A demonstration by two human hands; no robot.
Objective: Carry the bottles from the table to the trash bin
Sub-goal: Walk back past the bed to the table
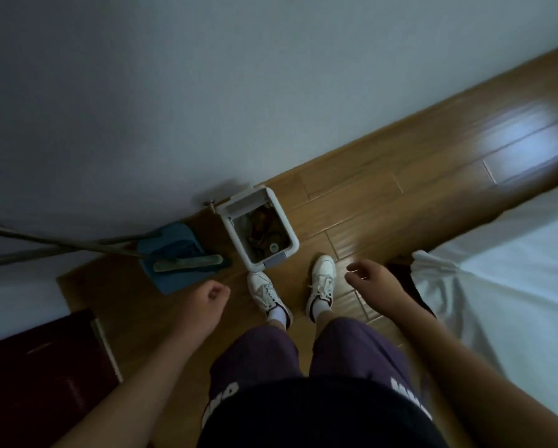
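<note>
A white rectangular trash bin (291, 228) stands open on the wooden floor against the wall, just ahead of my feet. Inside it lie several pieces of rubbish, among them what looks like a bottle with a pale cap (273, 247). My left hand (206, 300) hangs below and left of the bin, fingers curled in loosely, holding nothing. My right hand (372, 281) hangs to the bin's lower right, fingers apart and slightly bent, also empty. No table is in view.
A blue dustpan with a brush (180, 258) leans by the wall left of the bin, its long handles running left. A dark red mat (41, 367) lies at lower left. A white cloth-covered surface (513, 263) fills the right side.
</note>
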